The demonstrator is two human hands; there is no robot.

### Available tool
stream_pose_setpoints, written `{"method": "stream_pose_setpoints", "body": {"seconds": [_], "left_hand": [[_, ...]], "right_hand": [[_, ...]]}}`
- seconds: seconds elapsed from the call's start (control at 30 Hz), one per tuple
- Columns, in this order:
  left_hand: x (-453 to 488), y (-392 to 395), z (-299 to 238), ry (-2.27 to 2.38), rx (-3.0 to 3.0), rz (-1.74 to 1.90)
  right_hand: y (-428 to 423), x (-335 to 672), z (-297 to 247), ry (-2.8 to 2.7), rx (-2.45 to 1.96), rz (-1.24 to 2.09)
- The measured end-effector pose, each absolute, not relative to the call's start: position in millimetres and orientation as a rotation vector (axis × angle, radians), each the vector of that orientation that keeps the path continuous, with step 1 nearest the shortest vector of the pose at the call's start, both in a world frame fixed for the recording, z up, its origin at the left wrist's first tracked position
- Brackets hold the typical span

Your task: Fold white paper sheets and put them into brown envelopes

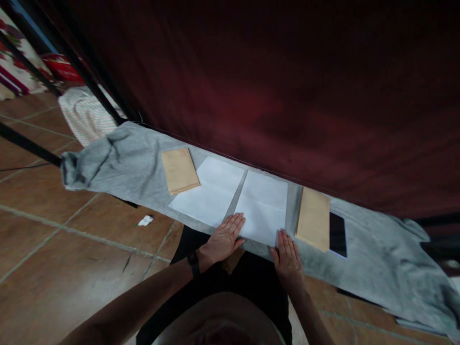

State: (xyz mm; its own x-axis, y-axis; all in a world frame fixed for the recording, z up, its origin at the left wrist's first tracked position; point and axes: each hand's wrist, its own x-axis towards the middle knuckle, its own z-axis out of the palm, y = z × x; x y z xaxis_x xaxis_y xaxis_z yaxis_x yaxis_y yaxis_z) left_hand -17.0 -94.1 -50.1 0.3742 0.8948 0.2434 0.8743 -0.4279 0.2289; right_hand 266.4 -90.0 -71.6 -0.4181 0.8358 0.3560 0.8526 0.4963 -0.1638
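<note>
Two white sheets of paper lie side by side on a grey cloth, each with a faint crease across it. My left hand (227,235) rests flat with fingers stretched out, its tips at the lower left corner of the right sheet (264,203). At that sheet's lower right corner lies my right hand (286,251), fingers straight and pointing away from me. The left sheet (213,191) is partly covered by a stack of brown envelopes (180,170). Another stack of brown envelopes (313,218) lies right of my right hand.
A dark phone (338,235) sits partly under the right envelopes. The grey cloth (381,254) covers a narrow surface, with a dark red curtain (251,96) hanging behind it. Black metal bars (32,145) stand at the left. A white scrap (145,220) is on the tiled floor.
</note>
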Motion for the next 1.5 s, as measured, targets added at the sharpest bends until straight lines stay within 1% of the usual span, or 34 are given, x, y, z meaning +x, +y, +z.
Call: {"method": "stream_pose_setpoints", "body": {"seconds": [0.2, 0.47, 0.57, 0.67, 0.83, 0.97, 1.13, 1.27, 1.5], "left_hand": [[-19.4, -94.1, -52.3, 1.695, 2.574, 0.398], [-8.2, -77.9, -46.4, 1.701, 2.543, 0.009], [-7.8, -73.4, -40.0, 1.698, 2.532, -0.074], [-13.0, -71.9, -28.4, 1.672, 2.493, -0.091], [-24.5, -88.6, -10.7, 1.599, 2.458, 0.051], [-33.9, -112.0, -7.4, 1.537, 2.461, 0.155], [-53.7, -112.8, -6.9, 1.461, 2.403, 0.482], [-65.4, -96.4, -8.1, 1.398, 2.214, 0.641], [-65.6, -80.5, -22.9, 1.403, 2.186, 0.629]], "right_hand": [[-92.8, 273.4, -75.3, -2.332, -1.419, -0.078], [-90.7, 272.9, -78.1, -2.319, -1.387, -0.113], [-90.1, 271.3, -80.5, -2.277, -1.378, -0.084], [-89.3, 273.4, -81.5, -2.233, -1.375, 0.012], [-89.3, 285.2, -79.1, -2.132, -1.312, 0.287], [-90.8, 290.7, -73.6, -2.09, -1.293, 0.452], [-92.2, 290.4, -62.4, -2.099, -1.279, 0.65], [-91.4, 292.9, -54.9, -2.122, -1.227, 0.731], [-87.0, 296.5, -57.9, -2.08, -1.283, 0.735]]}}
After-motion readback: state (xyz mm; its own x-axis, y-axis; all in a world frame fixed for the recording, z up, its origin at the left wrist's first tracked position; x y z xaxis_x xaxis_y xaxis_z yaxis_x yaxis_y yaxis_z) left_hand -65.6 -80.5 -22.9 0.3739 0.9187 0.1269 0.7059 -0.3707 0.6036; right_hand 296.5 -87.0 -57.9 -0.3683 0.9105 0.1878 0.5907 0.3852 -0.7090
